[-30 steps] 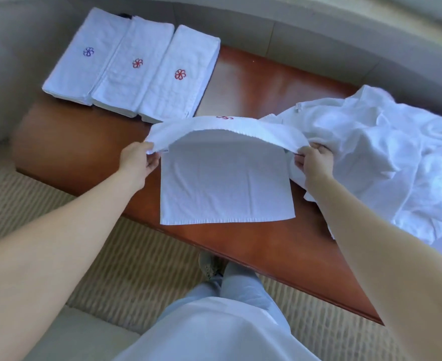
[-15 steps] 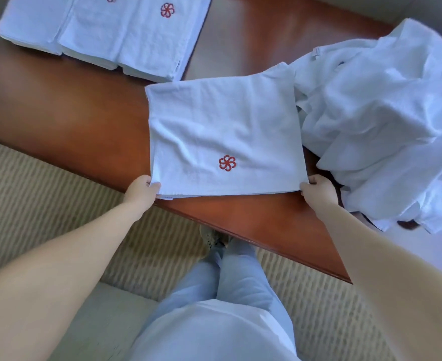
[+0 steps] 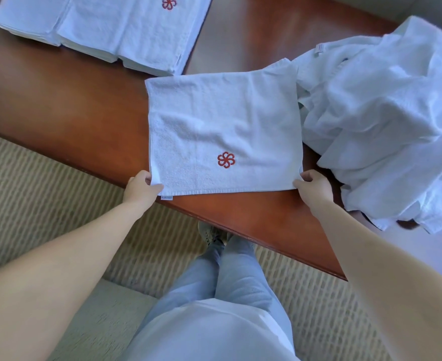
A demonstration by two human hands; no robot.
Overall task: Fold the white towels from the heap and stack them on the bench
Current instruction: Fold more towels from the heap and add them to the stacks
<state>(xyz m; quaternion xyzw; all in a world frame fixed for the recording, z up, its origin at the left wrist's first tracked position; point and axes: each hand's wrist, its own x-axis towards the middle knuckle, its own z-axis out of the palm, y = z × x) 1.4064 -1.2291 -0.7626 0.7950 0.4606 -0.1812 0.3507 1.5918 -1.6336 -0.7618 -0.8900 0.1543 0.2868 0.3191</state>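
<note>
Left hand (image 3: 141, 187) and right hand (image 3: 312, 185) fingers pinch the near corners of the half-folded towel (image 3: 222, 126) at the worktop (image 3: 71, 105) near edge, risk: far-right corner touching the heap (image 3: 386, 113) snags, skewing the fold.

towel (image 3: 222, 126) on bench (image 3: 84, 110) — heap (image 3: 386, 113) right, stacks (image 3: 105, 24) behind-left

Nothing readable here tbh. The folded towel (image 3: 222, 131) has a red pinwheel flower logo (image 3: 226, 159), no letters. Same red logo (image 3: 168, 2) on the stacked towels (image 3: 126, 27). Small label tag (image 3: 166, 198) has print, too tiny to read.
</note>
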